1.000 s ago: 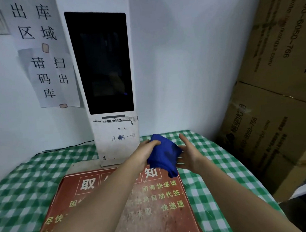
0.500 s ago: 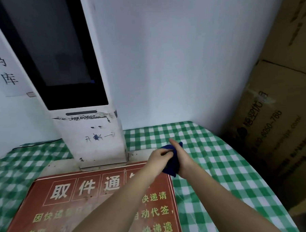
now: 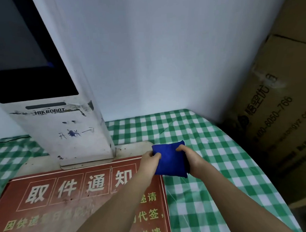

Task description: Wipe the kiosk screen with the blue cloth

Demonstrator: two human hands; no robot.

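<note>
Since a second ago the blue cloth has gone from a loose bunch held between the palms to a flat, folded pad, and the view has swung right and closer, so the kiosk screen now sits at the upper left, partly cut off by the frame.

The left hand pinches the cloth's left edge and the right hand its right edge; the thumb of each lies on top, and the fingers of both hands are closed on the fabric. The pad appears to be held just above the table, over the corner of the red notice board and the green checked tablecloth, near the foot of the kiosk and well below the glass.

The step in hand looks like preparing the cloth: folding it into a wiping pad. No wiping has begun. The next move probably calls for shifting the pad into one hand, lifting it up and to the left, and pressing its flat face against the dark screen before stroking across.
</note>
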